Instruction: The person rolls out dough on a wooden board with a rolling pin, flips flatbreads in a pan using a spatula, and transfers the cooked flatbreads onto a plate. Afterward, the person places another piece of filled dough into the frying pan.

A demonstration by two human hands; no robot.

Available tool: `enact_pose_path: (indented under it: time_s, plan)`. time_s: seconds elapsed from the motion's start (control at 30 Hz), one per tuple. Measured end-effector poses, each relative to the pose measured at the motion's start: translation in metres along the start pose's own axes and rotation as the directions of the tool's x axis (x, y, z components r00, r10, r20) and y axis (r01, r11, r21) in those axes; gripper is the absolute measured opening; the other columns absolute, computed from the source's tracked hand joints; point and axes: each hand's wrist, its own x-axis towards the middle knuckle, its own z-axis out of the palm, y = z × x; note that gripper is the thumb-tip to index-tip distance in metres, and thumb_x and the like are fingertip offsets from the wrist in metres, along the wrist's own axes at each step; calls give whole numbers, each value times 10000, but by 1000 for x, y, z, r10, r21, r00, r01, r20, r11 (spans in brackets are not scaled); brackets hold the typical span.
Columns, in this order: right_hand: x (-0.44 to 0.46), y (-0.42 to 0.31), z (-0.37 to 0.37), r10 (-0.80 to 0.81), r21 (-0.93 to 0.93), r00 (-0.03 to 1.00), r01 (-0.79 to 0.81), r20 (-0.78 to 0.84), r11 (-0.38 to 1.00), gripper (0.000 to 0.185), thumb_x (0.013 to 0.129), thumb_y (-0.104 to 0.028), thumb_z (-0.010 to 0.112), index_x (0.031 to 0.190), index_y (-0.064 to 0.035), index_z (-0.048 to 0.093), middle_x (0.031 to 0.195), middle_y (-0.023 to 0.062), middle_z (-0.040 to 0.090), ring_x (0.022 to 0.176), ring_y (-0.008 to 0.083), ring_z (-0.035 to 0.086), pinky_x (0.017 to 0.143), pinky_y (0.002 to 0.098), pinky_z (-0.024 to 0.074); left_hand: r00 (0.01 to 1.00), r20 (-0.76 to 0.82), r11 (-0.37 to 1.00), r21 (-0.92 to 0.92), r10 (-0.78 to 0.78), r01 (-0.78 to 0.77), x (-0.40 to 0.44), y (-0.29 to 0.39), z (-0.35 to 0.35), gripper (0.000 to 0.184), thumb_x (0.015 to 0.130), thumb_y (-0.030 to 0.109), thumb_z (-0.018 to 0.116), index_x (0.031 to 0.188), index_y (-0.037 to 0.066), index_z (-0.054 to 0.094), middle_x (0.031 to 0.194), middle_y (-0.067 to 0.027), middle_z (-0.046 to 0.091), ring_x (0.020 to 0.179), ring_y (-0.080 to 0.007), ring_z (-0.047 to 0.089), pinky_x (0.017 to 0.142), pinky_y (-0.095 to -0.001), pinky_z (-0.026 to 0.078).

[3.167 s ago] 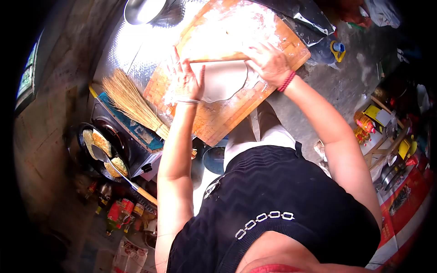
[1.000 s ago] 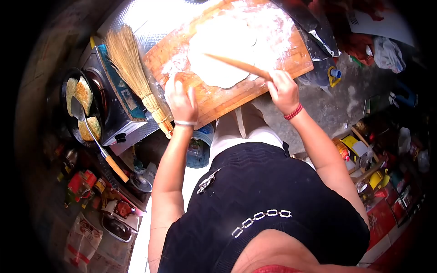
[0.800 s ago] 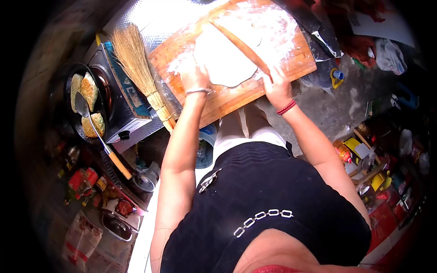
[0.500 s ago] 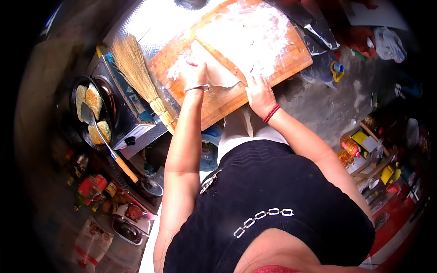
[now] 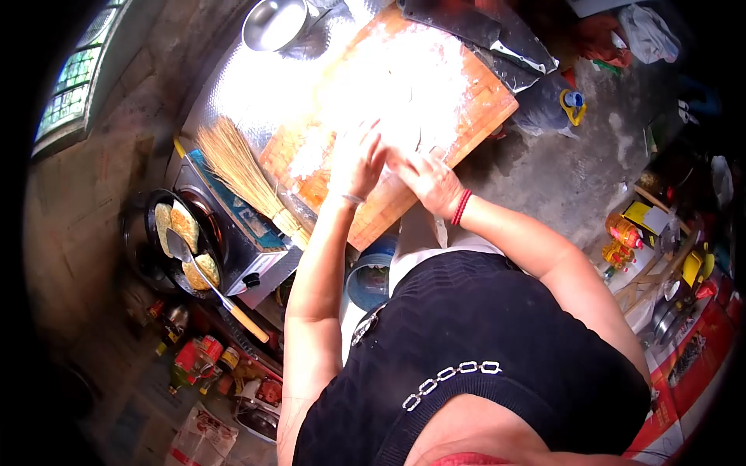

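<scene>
Over a floured wooden board (image 5: 373, 227), my left hand (image 5: 359, 165) has its fingers stretched out and apart. My right hand (image 5: 432, 185) is close beside it, its fingers pointing toward the left hand. Glare and blur wash out the right fingertips, so whether they grip anything cannot be made out. White flour (image 5: 431, 66) covers much of the board. Strong light hides the dough's outline around the hands, and no rolling pin can be picked out there.
Left of the board lies a straw brush (image 5: 237, 159), beside a stove (image 5: 252, 233). A pan (image 5: 148, 252) there holds several browned flatbreads (image 5: 185, 225) and a spatula (image 5: 203, 272). A metal pot (image 5: 276, 25) stands behind. Under the board's front edge is a bucket (image 5: 367, 283).
Both hands have come closer together, the left moving right. The rolling pin and sheet of dough seen between them before are now lost in glare. The view has shifted, showing the pot and window.
</scene>
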Motion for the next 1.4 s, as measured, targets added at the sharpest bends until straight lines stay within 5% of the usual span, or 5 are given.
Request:
enact_pose_path:
  time_s: [0.13,0.37,0.5,0.93,1.4]
  plan:
    - [-2,-6,-3,-123,79,992,126,-41,989,464,842,-74,483,1305,-85,515,1177,127,523,1077,290,531,950,397,445,996,32,984,164,-78,72,-47,-10,0,296,808,124,642,1064,-1,559,1222,-175,541,1149,-339,506,981,-436,391]
    - [-9,-15,7,183,147,978,-196,99,969,424,752,-24,535,1172,24,507,1060,208,557,1071,368,528,933,422,448,969,54,961,154,-239,229,-130,-11,-5,289,802,109,631,1042,-31,551,1162,-228,547,1070,-401,520,922,-454,430]
    - [-23,-37,-29,394,239,916,-368,-71,899,356,752,-72,560,1105,-33,537,955,185,593,857,363,620,696,433,527,996,78,961,275,-54,30,-105,-12,-7,280,812,110,608,1070,6,580,1155,-195,562,1081,-362,529,925,-437,441]
    - [-246,-39,-116,740,490,361,-573,-568,656,196,804,-244,688,748,-98,570,617,83,571,573,286,600,532,370,455,978,209,977,211,-8,-38,-88,-33,37,313,824,187,585,1063,-14,560,1080,-230,574,988,-403,556,834,-464,470]
    - [-553,-32,-209,683,582,-189,-705,-705,406,295,781,-263,713,704,-46,528,585,117,548,533,319,570,498,387,422,873,102,847,-321,476,-424,65,233,236,131,841,100,563,896,-19,573,893,-178,596,818,-353,605,740,-426,514]
